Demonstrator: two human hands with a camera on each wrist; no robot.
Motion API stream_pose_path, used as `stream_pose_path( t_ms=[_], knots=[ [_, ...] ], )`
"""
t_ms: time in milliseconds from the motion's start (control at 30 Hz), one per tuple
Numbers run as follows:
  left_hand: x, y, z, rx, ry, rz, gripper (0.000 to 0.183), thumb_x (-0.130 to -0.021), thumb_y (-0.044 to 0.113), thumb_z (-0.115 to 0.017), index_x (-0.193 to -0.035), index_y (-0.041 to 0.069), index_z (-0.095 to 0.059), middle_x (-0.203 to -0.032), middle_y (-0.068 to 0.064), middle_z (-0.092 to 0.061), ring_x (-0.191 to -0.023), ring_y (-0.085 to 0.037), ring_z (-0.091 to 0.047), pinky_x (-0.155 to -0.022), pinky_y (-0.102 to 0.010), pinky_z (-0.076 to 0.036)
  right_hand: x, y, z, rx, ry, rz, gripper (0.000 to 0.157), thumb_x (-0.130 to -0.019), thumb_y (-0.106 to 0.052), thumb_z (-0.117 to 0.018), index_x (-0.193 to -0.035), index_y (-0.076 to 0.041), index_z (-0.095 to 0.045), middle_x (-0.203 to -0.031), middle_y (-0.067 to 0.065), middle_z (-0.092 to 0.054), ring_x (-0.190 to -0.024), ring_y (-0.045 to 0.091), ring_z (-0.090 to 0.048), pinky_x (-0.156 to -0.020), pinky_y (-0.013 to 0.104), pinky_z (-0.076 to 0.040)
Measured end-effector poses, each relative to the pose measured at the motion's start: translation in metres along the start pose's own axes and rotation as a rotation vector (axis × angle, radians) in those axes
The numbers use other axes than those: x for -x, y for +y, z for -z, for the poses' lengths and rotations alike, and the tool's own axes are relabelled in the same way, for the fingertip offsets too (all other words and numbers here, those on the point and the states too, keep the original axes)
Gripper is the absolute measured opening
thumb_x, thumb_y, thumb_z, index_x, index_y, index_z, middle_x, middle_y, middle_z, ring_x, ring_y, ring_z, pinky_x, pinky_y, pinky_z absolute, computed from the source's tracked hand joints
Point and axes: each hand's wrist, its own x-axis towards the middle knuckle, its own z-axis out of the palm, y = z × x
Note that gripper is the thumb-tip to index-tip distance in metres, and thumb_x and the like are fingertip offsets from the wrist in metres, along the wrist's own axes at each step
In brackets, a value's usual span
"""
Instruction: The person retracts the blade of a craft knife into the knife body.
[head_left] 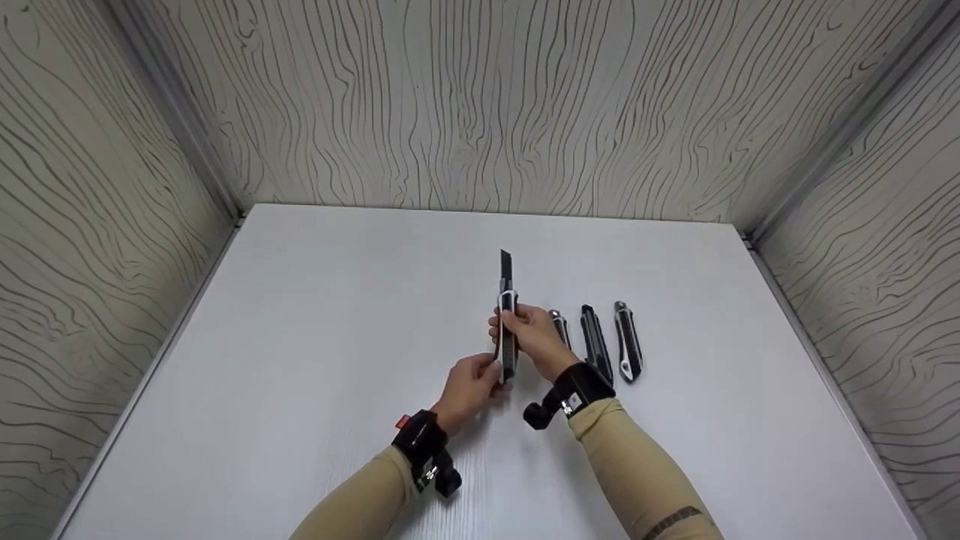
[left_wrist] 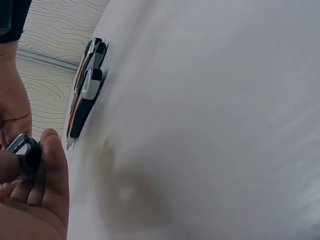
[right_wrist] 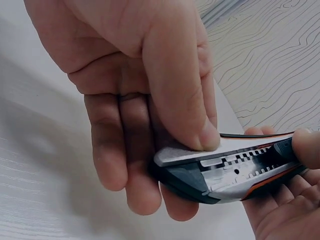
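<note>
A utility knife [head_left: 508, 349] with a white and black handle is held above the table, its dark blade [head_left: 506, 266] out and directed away from me. My right hand [head_left: 541, 337] grips the handle's middle, and its thumb [right_wrist: 306, 147] presses on the black slider [right_wrist: 283, 150]. Lower down, my left hand [head_left: 469, 382] pinches the rear end of the handle between thumb and fingers. Orange lines and a toothed metal channel show on the handle in the right wrist view. The blade is out of sight in both wrist views.
Beside my right hand lie three more utility knives: one partly hidden knife [head_left: 559, 326], a dark knife [head_left: 595, 341] and a white-trimmed knife [head_left: 628, 341]. The white table [head_left: 337, 300] meets wood-patterned walls [head_left: 465, 105] at the back and sides.
</note>
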Motion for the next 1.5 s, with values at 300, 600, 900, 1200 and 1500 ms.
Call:
stream_pose_path(
  t_ms=[300, 600, 900, 1200, 1500],
  knots=[
    [0.0000, -0.0004, 0.0010, -0.009, 0.001, 0.004, 0.025, -0.101, 0.010, -0.046, -0.110, -0.009, -0.061, -0.097, -0.028, -0.069, -0.083, -0.026, -0.069, -0.079, -0.043, -0.059, -0.0001, -0.0006, -0.0003, 0.020, 0.003, -0.013, 0.031, -0.100, -0.007, -0.052, -0.125, 0.011, -0.052, -0.110, 0.020, -0.067, -0.086, 0.013, -0.068, -0.084, 0.029, -0.058],
    [-0.0005, -0.0011, 0.0014, -0.036, 0.008, 0.010, 0.026, -0.102, 0.013, -0.047, -0.110, -0.006, -0.063, -0.095, -0.025, -0.071, -0.083, -0.027, -0.069, -0.078, -0.040, -0.058, -0.0015, 0.0021, 0.0007, 0.010, -0.003, -0.014, 0.029, -0.099, -0.003, -0.052, -0.125, 0.009, -0.053, -0.112, 0.022, -0.067, -0.087, 0.014, -0.069, -0.086, 0.030, -0.057],
    [-0.0005, -0.0022, 0.0009, -0.035, 0.021, 0.009, 0.025, -0.101, 0.011, -0.047, -0.108, -0.007, -0.063, -0.096, -0.026, -0.071, -0.083, -0.027, -0.070, -0.077, -0.039, -0.059, 0.0002, 0.0019, 0.0022, 0.038, -0.028, 0.000, 0.029, -0.098, -0.002, -0.051, -0.126, 0.008, -0.053, -0.113, 0.020, -0.067, -0.090, 0.013, -0.068, -0.087, 0.028, -0.056],
    [0.0015, -0.0053, -0.0020, 0.044, 0.022, 0.014, 0.029, -0.103, 0.016, -0.045, -0.116, -0.006, -0.060, -0.102, -0.029, -0.068, -0.088, -0.031, -0.070, -0.080, -0.046, -0.059, -0.0009, 0.0019, 0.0047, 0.013, -0.075, 0.020, 0.035, -0.099, -0.003, -0.049, -0.131, 0.013, -0.047, -0.124, 0.030, -0.060, -0.091, 0.013, -0.068, -0.087, 0.028, -0.056],
    [0.0046, -0.0086, -0.0022, 0.132, -0.010, 0.043, 0.036, -0.105, 0.020, -0.042, -0.120, -0.009, -0.057, -0.108, -0.028, -0.066, -0.087, -0.023, -0.070, -0.079, -0.040, -0.060, -0.0038, 0.0017, 0.0052, 0.014, -0.054, 0.040, 0.035, -0.100, -0.005, -0.050, -0.131, 0.011, -0.048, -0.118, 0.024, -0.066, -0.093, 0.013, -0.069, -0.088, 0.029, -0.056]
  ],
)
